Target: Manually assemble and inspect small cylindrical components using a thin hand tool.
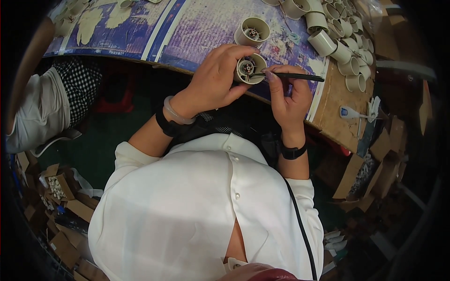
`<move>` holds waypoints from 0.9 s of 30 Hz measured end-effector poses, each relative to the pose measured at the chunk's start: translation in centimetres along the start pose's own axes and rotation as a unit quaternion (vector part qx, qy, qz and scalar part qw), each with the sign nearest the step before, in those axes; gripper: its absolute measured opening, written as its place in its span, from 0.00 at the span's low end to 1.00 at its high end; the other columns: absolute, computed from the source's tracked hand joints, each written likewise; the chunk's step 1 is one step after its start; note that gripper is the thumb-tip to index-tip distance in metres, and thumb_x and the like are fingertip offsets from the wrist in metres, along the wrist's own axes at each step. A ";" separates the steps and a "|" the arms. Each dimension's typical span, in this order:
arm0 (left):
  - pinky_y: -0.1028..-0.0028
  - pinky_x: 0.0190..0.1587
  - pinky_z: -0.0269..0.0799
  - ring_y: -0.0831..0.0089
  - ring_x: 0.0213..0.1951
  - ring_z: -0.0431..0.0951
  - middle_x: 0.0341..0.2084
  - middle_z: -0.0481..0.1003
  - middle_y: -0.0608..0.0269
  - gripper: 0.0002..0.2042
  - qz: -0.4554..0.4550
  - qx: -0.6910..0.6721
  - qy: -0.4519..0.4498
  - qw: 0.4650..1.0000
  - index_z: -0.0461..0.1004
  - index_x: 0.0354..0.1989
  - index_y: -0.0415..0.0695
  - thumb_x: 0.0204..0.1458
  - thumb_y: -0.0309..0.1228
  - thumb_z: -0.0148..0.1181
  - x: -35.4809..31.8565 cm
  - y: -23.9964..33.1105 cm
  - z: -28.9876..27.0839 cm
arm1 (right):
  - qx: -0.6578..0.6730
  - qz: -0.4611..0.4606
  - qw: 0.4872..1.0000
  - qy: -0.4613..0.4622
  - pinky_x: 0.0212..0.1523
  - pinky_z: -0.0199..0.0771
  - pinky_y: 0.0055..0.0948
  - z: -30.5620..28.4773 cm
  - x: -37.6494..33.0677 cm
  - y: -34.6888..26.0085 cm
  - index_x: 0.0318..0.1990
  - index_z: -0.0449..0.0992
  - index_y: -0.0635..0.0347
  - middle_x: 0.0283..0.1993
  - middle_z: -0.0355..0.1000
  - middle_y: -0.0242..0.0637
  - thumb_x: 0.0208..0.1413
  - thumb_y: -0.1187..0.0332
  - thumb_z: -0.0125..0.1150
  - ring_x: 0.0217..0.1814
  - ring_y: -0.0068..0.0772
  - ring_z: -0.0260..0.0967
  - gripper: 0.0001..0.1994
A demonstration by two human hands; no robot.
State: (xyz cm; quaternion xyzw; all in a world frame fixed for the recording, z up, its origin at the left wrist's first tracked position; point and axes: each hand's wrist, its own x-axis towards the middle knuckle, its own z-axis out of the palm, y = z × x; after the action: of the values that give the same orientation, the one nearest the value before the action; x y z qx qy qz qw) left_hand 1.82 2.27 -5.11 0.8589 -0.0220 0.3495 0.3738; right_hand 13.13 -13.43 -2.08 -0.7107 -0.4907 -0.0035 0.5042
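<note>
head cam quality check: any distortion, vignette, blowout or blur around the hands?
Head view: strong fisheye, the worn purple-blue tabletop edge bows and black vignette fills the corners; the white shirt is nearly blown out; the left hand holding the cream plastic cylindrical socket and the right hand with the thin black tool are sharp; the floor boxes toward the rim are dim and soft.

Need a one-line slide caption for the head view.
Left hand holds a cream socket at the table edge; right hand pokes a thin black tool into it.
</note>
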 end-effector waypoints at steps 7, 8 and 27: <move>0.60 0.55 0.66 0.53 0.53 0.71 0.53 0.71 0.55 0.35 -0.014 0.012 -0.015 1.000 0.59 0.58 0.42 0.40 0.23 0.69 -0.1 0.1 -0.3 | -0.048 -0.037 0.998 -0.015 0.32 0.67 0.17 -0.2 0.7 -0.7 0.40 0.75 0.64 0.38 0.75 0.35 0.58 0.76 0.62 0.32 0.19 0.67 0.04; 0.61 0.56 0.66 0.54 0.54 0.71 0.54 0.71 0.56 0.35 -0.019 0.019 -0.022 0.999 0.58 0.59 0.42 0.41 0.23 0.69 -0.1 0.1 -0.3 | -0.057 -0.050 0.997 -0.020 0.32 0.67 0.17 -0.2 0.8 -0.7 0.40 0.75 0.64 0.38 0.75 0.35 0.58 0.76 0.61 0.32 0.19 0.67 0.04; 0.60 0.54 0.66 0.52 0.53 0.70 0.52 0.70 0.54 0.35 -0.013 0.018 -0.017 1.000 0.59 0.59 0.42 0.39 0.25 0.69 -0.2 -0.2 -0.2 | -0.014 -0.002 1.000 0.006 0.35 0.73 0.20 1.0 0.0 -0.6 0.40 0.72 0.67 0.39 0.75 0.38 0.61 0.75 0.58 0.34 0.23 0.72 0.04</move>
State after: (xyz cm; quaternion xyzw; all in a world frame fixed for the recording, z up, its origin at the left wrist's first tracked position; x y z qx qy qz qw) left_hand 1.59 2.44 -5.28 0.8715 -0.0108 0.3301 0.3625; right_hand 12.22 -12.73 -2.19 -0.7168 -0.4888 -0.0162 0.4971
